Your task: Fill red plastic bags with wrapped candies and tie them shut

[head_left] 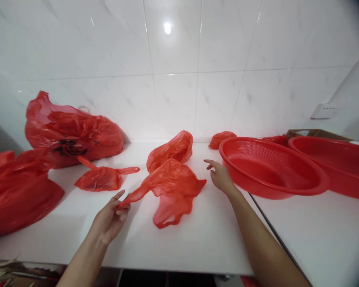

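Note:
An empty red plastic bag lies flat in the middle of the white counter. My left hand pinches one stretched handle of that bag between thumb and fingers. My right hand hovers open just right of the bag, fingers spread and pointing left, close to the rim of a red colander basin. A second crumpled red bag lies right behind the first one.
A small knotted red bag and a large stuffed red bag sit at the left, with more red bags at the far left edge. A second red basin stands right. Tiled wall behind; a small red bag lies against it.

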